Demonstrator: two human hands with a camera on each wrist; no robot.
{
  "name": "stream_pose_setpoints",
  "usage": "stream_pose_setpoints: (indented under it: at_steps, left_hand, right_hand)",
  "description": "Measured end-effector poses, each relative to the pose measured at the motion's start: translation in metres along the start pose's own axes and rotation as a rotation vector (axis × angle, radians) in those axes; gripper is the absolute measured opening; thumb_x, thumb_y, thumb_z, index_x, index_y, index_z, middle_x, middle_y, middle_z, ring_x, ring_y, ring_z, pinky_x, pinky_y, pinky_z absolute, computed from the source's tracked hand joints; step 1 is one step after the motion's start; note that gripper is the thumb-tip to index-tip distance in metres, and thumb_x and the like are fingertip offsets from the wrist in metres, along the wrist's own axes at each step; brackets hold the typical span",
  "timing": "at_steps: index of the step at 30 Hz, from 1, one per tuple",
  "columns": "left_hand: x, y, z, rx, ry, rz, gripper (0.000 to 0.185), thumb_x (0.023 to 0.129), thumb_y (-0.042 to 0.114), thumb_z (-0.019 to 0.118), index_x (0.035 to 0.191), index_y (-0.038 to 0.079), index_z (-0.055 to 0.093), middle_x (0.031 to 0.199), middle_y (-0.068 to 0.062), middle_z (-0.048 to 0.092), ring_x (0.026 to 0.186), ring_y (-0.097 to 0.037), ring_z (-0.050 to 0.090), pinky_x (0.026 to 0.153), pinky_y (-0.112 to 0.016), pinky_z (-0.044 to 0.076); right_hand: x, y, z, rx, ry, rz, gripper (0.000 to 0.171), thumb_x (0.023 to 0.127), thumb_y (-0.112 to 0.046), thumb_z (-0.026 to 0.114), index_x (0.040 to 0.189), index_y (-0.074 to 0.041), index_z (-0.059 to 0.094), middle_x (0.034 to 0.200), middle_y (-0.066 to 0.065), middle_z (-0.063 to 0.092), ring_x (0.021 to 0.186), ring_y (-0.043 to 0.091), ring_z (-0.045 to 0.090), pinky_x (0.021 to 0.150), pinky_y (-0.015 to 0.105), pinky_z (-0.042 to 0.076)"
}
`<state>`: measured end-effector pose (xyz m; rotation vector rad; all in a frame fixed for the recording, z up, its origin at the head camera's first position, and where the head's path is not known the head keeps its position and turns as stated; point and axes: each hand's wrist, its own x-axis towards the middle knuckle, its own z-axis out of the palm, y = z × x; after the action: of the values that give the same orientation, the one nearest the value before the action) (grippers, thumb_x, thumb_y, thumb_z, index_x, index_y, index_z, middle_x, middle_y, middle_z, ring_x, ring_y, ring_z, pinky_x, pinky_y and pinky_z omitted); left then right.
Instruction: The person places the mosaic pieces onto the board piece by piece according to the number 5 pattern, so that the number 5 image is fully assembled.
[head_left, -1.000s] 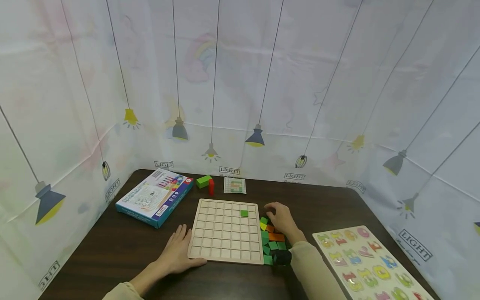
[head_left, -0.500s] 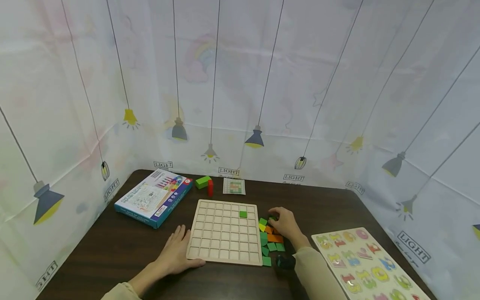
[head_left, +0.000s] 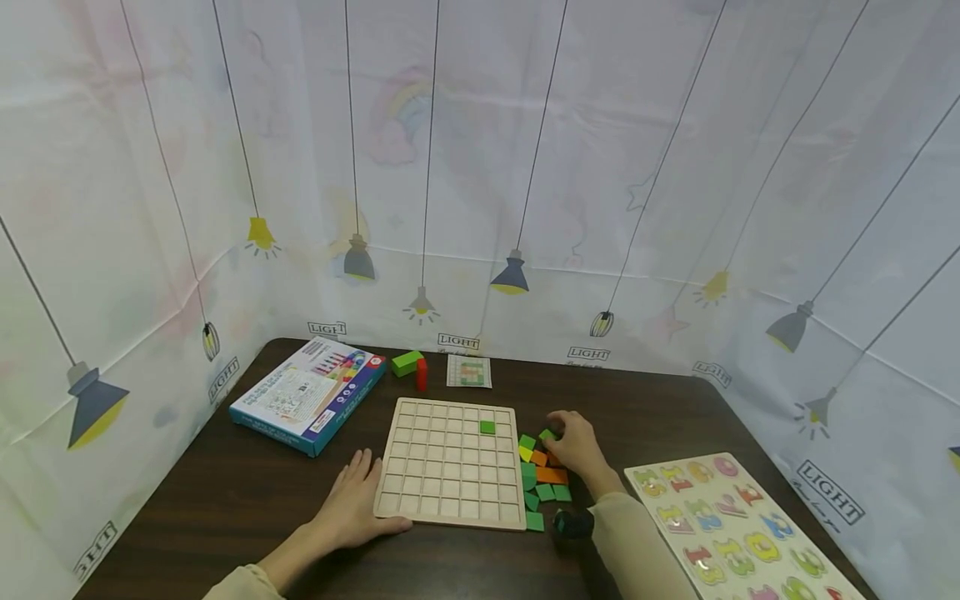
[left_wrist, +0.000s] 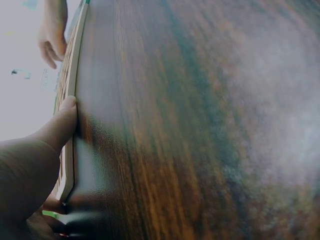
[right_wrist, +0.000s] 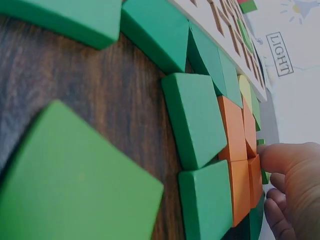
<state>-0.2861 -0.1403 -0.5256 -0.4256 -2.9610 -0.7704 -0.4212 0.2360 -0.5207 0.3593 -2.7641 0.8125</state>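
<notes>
In the head view, a square wooden grid board (head_left: 450, 467) lies on the dark table, with one green square (head_left: 487, 427) in an upper right cell. My left hand (head_left: 352, 504) rests at the board's lower left corner, fingers spread along the left side. Its thumb (left_wrist: 62, 120) touches the board's front edge in the left wrist view. Right of the board, my right hand (head_left: 579, 442) pinches a small green block (head_left: 547, 434) at the far end of a cluster of pieces. In the right wrist view, the thumb (right_wrist: 285, 157) partly hides that block.
Green pieces (head_left: 545, 492), orange blocks (head_left: 552, 475) and a yellow piece (head_left: 525, 454) lie along the board's right side. Behind stand a green block (head_left: 407, 363), a red block (head_left: 422, 375) and a pattern card (head_left: 469, 372). A box (head_left: 307, 396) lies left, a number puzzle (head_left: 738, 525) right.
My right hand has shifted a little to the right and nearer me, and the small green block now shows at its fingertips. My left hand stays at the board's corner.
</notes>
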Motion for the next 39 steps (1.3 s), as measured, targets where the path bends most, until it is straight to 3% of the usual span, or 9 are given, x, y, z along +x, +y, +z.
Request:
stream_pose_setpoints:
  at_steps: [8, 25, 39]
  left_hand:
    - [-0.001, 0.002, -0.002, 0.001, -0.004, -0.005, 0.109, 0.069, 0.066, 0.070, 0.136, -0.014, 0.038, 0.143, -0.036, 0.026, 0.136, -0.047, 0.018, 0.106, -0.058, 0.019]
    - [0.001, 0.000, -0.001, 0.014, -0.014, -0.010, 0.110, 0.068, 0.067, 0.070, 0.136, -0.013, 0.039, 0.143, -0.037, 0.027, 0.135, -0.047, 0.019, 0.105, -0.059, 0.021]
    - [0.001, 0.003, -0.002, 0.002, -0.022, -0.015, 0.110, 0.068, 0.066, 0.071, 0.137, -0.013, 0.038, 0.143, -0.037, 0.026, 0.135, -0.048, 0.019, 0.105, -0.060, 0.020]
  right_hand:
    - [-0.002, -0.003, 0.000, 0.043, -0.021, 0.064, 0.036, 0.080, -0.007, 0.073, 0.114, 0.000, 0.061, 0.095, 0.010, 0.062, 0.089, 0.026, 0.060, 0.078, 0.044, 0.051]
    - [0.001, -0.008, 0.006, 0.094, 0.043, -0.020, 0.031, 0.082, 0.001, 0.069, 0.112, 0.002, 0.063, 0.097, 0.012, 0.064, 0.089, 0.027, 0.061, 0.079, 0.044, 0.050]
    - [0.016, -0.041, 0.025, 0.178, 0.033, -0.122, 0.033, 0.081, 0.003, 0.071, 0.113, 0.002, 0.063, 0.100, 0.015, 0.063, 0.091, 0.028, 0.061, 0.076, 0.040, 0.051]
